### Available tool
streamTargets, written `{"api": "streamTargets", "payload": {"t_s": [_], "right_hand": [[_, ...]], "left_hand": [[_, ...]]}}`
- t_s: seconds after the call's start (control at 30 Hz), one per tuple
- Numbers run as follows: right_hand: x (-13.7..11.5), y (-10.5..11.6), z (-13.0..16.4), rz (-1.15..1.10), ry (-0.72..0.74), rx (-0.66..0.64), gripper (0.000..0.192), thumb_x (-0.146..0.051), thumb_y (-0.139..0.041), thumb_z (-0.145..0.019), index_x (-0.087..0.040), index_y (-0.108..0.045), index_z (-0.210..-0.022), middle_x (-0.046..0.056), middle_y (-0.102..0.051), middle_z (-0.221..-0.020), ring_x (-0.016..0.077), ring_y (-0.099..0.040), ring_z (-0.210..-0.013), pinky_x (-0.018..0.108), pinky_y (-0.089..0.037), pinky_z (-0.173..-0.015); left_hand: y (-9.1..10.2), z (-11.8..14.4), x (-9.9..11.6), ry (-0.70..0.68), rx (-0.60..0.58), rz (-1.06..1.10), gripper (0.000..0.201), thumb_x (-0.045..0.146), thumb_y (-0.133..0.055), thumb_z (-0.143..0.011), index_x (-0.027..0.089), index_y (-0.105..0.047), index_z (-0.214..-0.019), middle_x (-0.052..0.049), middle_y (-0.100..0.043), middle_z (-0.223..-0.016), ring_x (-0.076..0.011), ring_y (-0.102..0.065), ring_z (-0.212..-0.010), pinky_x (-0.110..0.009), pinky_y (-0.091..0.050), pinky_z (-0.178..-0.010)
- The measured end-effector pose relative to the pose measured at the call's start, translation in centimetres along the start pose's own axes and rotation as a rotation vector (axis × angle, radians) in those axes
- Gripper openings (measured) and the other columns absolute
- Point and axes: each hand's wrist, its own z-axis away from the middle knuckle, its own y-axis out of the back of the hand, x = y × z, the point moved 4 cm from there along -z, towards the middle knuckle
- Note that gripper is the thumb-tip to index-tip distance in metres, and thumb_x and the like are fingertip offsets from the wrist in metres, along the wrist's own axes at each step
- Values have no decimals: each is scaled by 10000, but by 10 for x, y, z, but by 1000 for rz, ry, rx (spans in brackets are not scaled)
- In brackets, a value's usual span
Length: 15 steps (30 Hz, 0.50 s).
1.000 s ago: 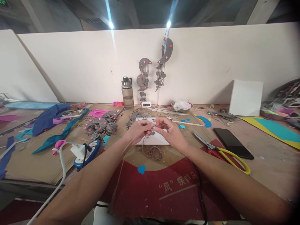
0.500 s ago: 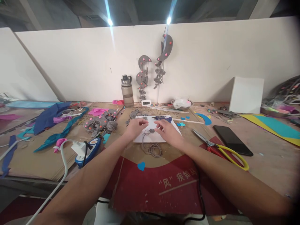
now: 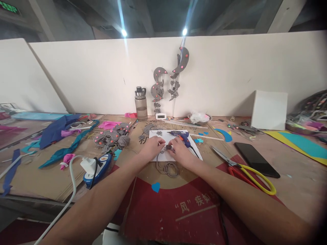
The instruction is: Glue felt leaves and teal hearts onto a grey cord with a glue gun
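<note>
Both hands low on the white sheet (image 3: 167, 136), fingertips meeting over a small grey felt piece (image 3: 168, 147). Left hand (image 3: 152, 147) and right hand (image 3: 179, 152) press or pinch it from either side; cannot tell how firmly it is gripped. Grey cord (image 3: 169, 168) trails from the piece into a loose coil just below the sheet. Blue glue gun (image 3: 182, 136) lies on the sheet beyond the right hand. Yellow-handled scissors (image 3: 245, 169) to the right, phone (image 3: 256, 164) just past them.
</note>
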Motion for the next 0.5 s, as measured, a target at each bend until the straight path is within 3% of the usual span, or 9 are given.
{"api": "streamTargets", "payload": {"t_s": [0.07, 0.2, 0.33, 0.5], "right_hand": [[0, 2, 2, -49, 11, 19, 181, -105, -566, -811, -147, -569, -988, 70, -507, -986, 126, -553, -760, 304, -485, -777], [-1, 6, 4, -115, 45, 45, 214, -91, -528, -826, -165, -554, -1025, 64, -529, -972, 115, -554, -706, 291, -494, -720], [-6, 9, 6, -99, 96, 69, 254, -92, -496, -838, -187, -550, -1068, 68, -584, -972, 160, -584, -812, 324, -490, -757], [-8, 7, 8, -123, 95, 23, 303, -74, -469, -837, -190, -561, -1102, 81, -620, -1017, 195, -584, -956, 347, -473, -835]], "left_hand": [[-2, 1, 5, -1, -20, 58, 112, 246, -633, -734, 220, -735, -772, -61, -695, -803, -200, -589, -758, -297, -419, -729], [-10, 3, 7, 124, -125, 256, 114, 254, -632, -727, 184, -701, -786, -38, -693, -762, -163, -589, -690, -271, -428, -664], [-16, 4, 0, 288, -132, 516, 179, 247, -682, -664, 150, -640, -808, -5, -644, -658, -120, -548, -558, -238, -413, -557], [-17, 6, 0, 319, -163, 531, 173, 262, -685, -665, 145, -613, -770, 29, -586, -556, -91, -505, -499, -213, -378, -517]]}}
